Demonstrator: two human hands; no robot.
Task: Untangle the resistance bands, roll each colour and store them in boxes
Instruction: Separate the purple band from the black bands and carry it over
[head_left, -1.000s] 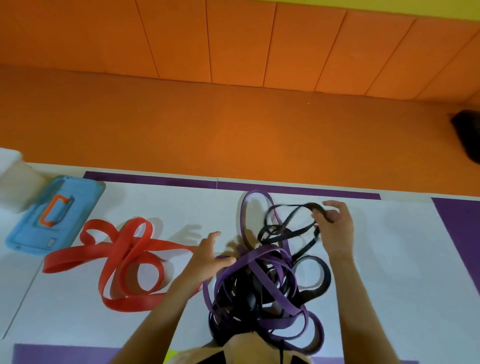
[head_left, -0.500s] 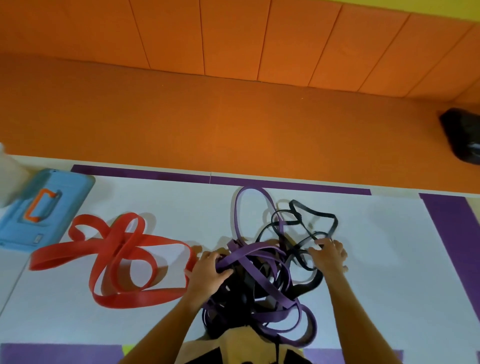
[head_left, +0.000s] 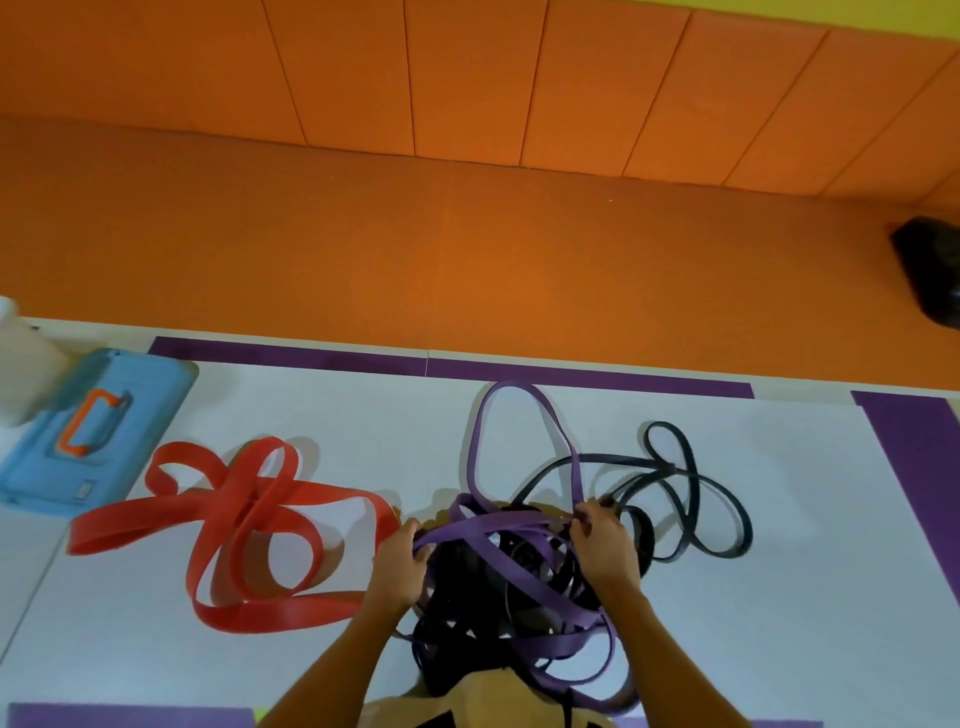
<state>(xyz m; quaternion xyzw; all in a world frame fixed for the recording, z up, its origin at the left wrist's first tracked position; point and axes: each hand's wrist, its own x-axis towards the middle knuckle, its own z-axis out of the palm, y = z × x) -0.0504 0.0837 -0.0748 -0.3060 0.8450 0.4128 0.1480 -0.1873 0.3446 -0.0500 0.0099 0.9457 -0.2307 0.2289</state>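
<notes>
A tangle of purple bands and black bands lies on the white mat in front of me. My left hand grips a purple strand at the heap's left side. My right hand grips strands at the heap's right side, where purple and black cross. One purple loop reaches toward the wall and thin black loops spread out to the right. A wide red band lies loose by itself to the left, apart from the heap.
A light blue case with an orange handle lies at the far left, next to a white container. The orange padded wall runs behind the mat. A black object sits at the right edge.
My right hand has let go of the black loop, which now lies spread to the right, and has come in to the heap. My left hand has closed on a purple strand.
</notes>
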